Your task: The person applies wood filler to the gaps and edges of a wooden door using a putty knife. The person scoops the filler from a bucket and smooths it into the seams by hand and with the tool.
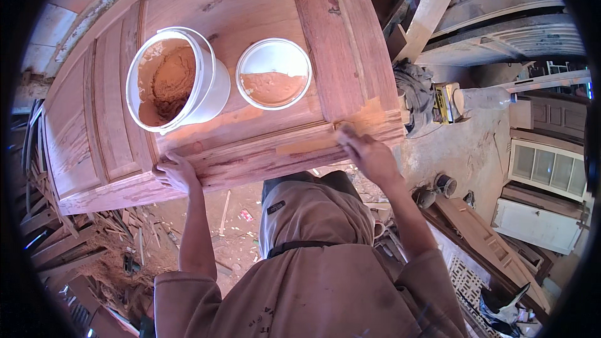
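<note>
Filler spread only at the door's near right corner

Right hand, fingers pinching a scraper, smears paste there; left hand curls on the wooden door's near edge; tub and lid behind.

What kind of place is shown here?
Probably a woodworking shop: a panelled wooden door lies flat, a white bucket of brownish filler stands on it, and wood offcuts litter the floor.
</note>
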`<control>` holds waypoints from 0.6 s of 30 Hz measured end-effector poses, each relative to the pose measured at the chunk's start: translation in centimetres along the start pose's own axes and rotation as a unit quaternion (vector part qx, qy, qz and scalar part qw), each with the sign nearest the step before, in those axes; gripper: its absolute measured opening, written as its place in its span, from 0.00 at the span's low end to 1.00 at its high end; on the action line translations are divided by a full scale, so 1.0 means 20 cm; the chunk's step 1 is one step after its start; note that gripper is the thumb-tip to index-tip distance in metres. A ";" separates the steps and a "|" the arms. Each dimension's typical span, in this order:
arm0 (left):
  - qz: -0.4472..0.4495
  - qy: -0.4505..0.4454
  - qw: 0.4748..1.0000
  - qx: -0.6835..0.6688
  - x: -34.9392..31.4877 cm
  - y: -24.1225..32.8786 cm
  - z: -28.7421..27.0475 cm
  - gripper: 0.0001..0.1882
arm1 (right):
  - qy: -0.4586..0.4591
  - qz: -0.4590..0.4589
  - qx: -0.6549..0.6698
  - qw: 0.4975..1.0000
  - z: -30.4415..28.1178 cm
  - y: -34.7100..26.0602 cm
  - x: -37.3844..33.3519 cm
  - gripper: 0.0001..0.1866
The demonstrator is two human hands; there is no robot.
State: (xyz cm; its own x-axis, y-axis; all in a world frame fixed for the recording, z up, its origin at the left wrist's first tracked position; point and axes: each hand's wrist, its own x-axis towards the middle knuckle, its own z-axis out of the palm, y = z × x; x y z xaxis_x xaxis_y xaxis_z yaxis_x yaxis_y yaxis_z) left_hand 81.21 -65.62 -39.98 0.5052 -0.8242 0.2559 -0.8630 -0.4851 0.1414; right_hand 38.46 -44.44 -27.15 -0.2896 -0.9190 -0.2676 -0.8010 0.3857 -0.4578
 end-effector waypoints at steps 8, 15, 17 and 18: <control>-0.004 -0.013 1.000 -0.019 -0.01 0.00 -0.02 0.34 | -0.147 -0.138 -0.217 0.955 -0.01 -0.04 0.23 0.20; -0.019 -0.023 0.999 -0.039 -0.01 0.00 -0.01 0.33 | -0.180 -0.111 -0.230 0.950 -0.20 0.12 0.30 0.20; -0.017 0.005 1.000 -0.022 -0.01 0.01 -0.01 0.33 | -0.172 -0.138 -0.247 0.944 -0.25 0.17 0.32 0.20; -0.011 0.005 1.000 -0.017 -0.01 0.01 -0.01 0.33 | -0.185 -0.097 -0.239 0.948 -0.28 0.20 0.32 0.20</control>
State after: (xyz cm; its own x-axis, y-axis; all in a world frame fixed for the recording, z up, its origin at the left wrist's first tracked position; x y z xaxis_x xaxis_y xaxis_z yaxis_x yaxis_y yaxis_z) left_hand 81.00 -65.43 -39.73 0.5242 -0.8103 0.2619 -0.8514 -0.4925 0.1804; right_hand 30.38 -49.16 -25.94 0.0213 -0.8428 -0.5378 -0.9920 0.0492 -0.1162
